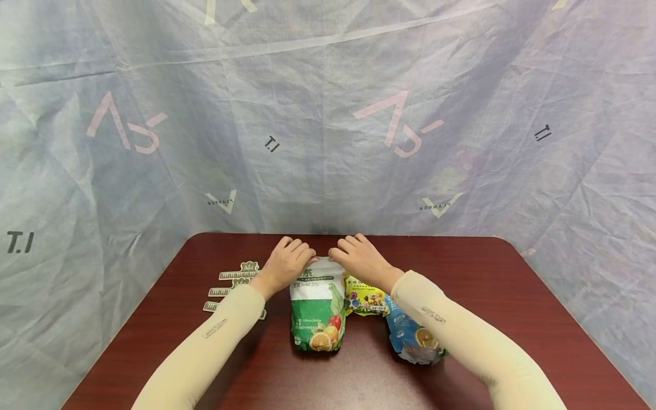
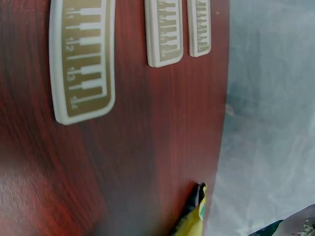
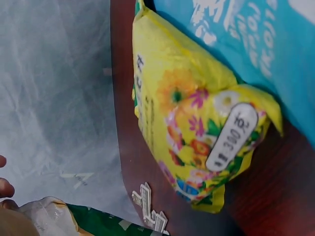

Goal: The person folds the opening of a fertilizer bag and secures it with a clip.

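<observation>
My left hand (image 1: 287, 263) and right hand (image 1: 361, 261) grip the two top corners of a white and green plastic bag (image 1: 318, 310) printed with vegetables and fruit. The bag hangs upright between them over the table; whether its bottom touches the tabletop I cannot tell. In the right wrist view its crumpled top (image 3: 51, 216) shows low at the left, beside some fingertips. Just right of it, under my right forearm, lies a yellow flower-printed packet (image 3: 192, 113). A blue bag (image 1: 410, 333) with an orange-slice print lies beside the packet, partly covered by my right sleeve.
Several flat ruler-like pieces with a castle-shaped top (image 1: 248, 274) lie on the left of the dark red table (image 1: 487, 296), partly behind my left arm. A grey printed cloth (image 1: 323, 142) hangs behind the table's far edge and on both sides.
</observation>
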The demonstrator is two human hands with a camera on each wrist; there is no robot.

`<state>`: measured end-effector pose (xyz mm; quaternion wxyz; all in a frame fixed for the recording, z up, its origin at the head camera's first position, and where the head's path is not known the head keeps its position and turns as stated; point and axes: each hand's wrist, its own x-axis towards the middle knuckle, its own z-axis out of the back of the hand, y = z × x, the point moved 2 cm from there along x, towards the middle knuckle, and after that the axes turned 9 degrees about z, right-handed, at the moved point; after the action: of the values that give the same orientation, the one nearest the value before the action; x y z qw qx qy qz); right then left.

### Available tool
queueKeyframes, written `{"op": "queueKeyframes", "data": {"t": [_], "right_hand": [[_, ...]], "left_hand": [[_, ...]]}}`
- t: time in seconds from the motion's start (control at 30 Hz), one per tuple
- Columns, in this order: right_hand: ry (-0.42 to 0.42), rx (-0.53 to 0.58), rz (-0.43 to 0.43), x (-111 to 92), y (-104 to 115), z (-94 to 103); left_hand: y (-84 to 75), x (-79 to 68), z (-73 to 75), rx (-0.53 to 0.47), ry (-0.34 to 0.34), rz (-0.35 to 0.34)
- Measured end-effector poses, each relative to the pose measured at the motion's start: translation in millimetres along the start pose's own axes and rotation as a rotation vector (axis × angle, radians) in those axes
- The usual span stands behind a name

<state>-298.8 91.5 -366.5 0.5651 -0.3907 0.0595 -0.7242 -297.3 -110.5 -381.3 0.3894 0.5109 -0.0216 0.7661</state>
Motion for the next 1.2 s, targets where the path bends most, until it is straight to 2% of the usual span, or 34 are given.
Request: {"op": "queueKeyframes", "data": {"t": [0.3, 0.7, 1.07, 1.2], "right_hand": [[-0.038, 0.011, 0.017, 2, 3, 17.3], [-0.053, 0.019, 0.038, 4, 7, 29.1], [-0.138, -0.012, 0.105, 7, 14, 42.7], [-0.159, 0.012, 0.111, 7, 18, 48.5]], "left_hand": [[-5.3, 8.1, 13.9, -0.043, -0.108, -0.039], [-7.9, 12.0, 29.1, -0.044, -0.150, -0.060], [-15.1, 14.9, 45.0, -0.069, -0.210, -0.068], [-18.6, 15.7, 51.9, -0.081, -0.221, -0.069]]}}
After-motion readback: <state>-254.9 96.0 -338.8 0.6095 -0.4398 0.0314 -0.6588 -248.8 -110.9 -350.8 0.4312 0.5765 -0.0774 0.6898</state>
